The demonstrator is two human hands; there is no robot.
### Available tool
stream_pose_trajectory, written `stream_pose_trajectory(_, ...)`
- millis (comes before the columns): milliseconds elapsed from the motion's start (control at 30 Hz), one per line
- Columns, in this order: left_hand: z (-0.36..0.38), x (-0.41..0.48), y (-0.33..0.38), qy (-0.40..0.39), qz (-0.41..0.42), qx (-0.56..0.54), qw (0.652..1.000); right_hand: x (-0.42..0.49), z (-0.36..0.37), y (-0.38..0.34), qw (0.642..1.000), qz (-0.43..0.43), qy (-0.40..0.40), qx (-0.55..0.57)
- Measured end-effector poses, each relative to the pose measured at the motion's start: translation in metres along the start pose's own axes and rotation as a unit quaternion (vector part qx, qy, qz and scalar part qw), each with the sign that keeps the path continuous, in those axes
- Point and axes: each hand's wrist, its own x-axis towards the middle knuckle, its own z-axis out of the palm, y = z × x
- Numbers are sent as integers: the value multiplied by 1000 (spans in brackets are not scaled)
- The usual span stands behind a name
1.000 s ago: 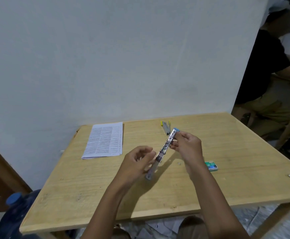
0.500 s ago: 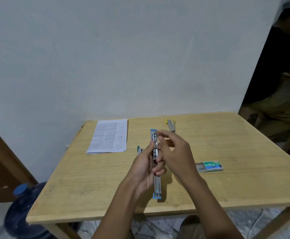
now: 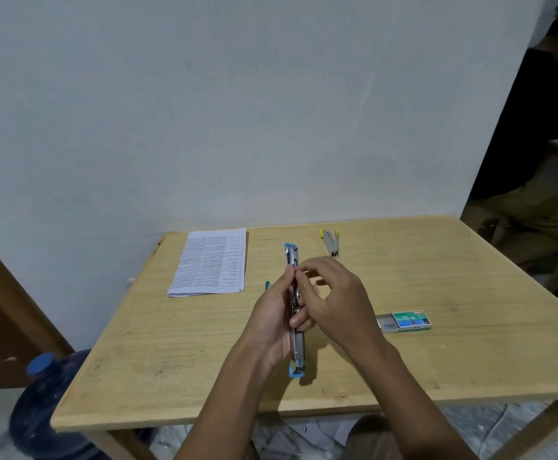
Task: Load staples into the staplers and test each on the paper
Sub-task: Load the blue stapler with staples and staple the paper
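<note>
wall [image 3: 237,111]: plain, pale, straight ahead of me | desk [image 3: 470,360]: light wood, set against it | my left: brown wooden frame [image 3: 2,310], blue water jug [image 3: 45,413] below the desk corner | floor [image 3: 520,426]: pale, marbled | my right: person in black shirt [image 3: 530,127], seated

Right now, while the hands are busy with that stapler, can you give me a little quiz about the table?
1. What does the left hand hold? A the printed paper; B the blue stapler; C the water jug.
2. True or false: the green staple box lies on the table, to the right of the blue stapler.
3. Fill in: the untouched stapler near the wall has ____ tips.
Key: 1 B; 2 true; 3 yellow.
</note>
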Motion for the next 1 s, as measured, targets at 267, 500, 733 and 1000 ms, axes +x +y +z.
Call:
stream_pose_trajectory(267, -9, 4, 1, 35, 0, -53, 998, -18, 0, 2, 996, -74, 29, 42)
stream_pose_trajectory(500, -15, 8, 11, 36, 10, -99, 994, -29, 5, 4, 990, -125, 5, 60)
stream_pose_trajectory(733, -8, 3, 11, 60, 72, 126, 988, -7, 15, -18, 832, 364, 49, 416)
stream_pose_trajectory(1000, -5, 8, 16, 78, 179, 651, 733, 5, 31, -30, 526, 555, 73, 640)
